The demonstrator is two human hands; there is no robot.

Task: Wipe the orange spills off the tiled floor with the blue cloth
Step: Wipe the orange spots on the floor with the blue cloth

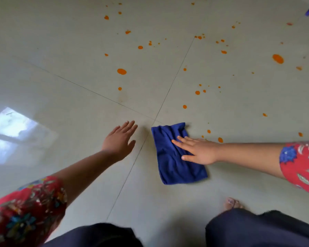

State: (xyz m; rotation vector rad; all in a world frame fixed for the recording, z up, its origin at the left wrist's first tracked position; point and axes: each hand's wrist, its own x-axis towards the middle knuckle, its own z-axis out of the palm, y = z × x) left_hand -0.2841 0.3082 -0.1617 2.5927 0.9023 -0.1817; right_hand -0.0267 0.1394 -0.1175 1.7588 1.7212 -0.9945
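Blue cloth [177, 155] lies flat on the tiled floor [78, 77], centre of frame, slightly right and low, folded into a rough rectangle running from upper left to lower right. Its top corner sits just beside the point where the four tile seams meet.

Right hand [197, 151] comes in from the right edge and rests palm down on the cloth's right half. Fingers [181, 143] straight and spread a little, lying on top of the fabric and pointing left; not curled round it, no pinch. Thumb lies along the cloth lower down. The heel of the hand hangs off the cloth's right edge.

Left hand [119, 139] is left of the cloth, apart from it, across the seam line. Fingers straight and close together, pointing to upper right, holding nothing. Whether the palm touches the floor: can't tell.

Orange spills [121, 71] scattered over the upper half and right side of frame, mostly small drops, with bigger blobs at upper centre and upper right. Nearest drops sit just right of the right hand's wrist, by the cloth's upper right corner. None visible under or left of the cloth.

Red floral sleeves at lower left and right edge. Dark trousers along the bottom, bare toes [232, 203] showing lower right. Window reflection [16, 136] on the floor at left
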